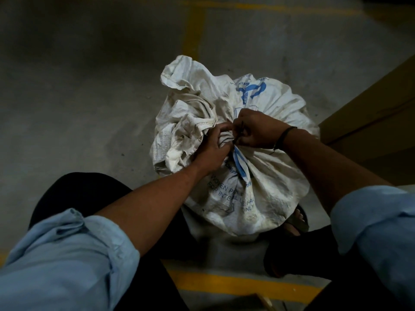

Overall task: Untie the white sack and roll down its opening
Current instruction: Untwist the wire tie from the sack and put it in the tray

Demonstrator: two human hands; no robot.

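A white woven sack [265, 189] with blue print stands on the concrete floor between my legs. Its neck is bunched and bound by a thin dark tie [237, 139]. The loose top of the sack [188, 104] flops out to the left of the knot. My left hand [213, 149] grips the gathered neck from the left, fingers wrapped around it. My right hand [256, 129] pinches the dark tie at the knot from the right. Both hands touch at the neck, hiding most of the tie.
A brown cardboard box [370, 122] stands close to the sack's right. Yellow painted lines [193, 30] cross the grey floor ahead and behind near my feet. My sandalled foot [296, 221] shows under the sack's right side. My dark trousers flank the sack.
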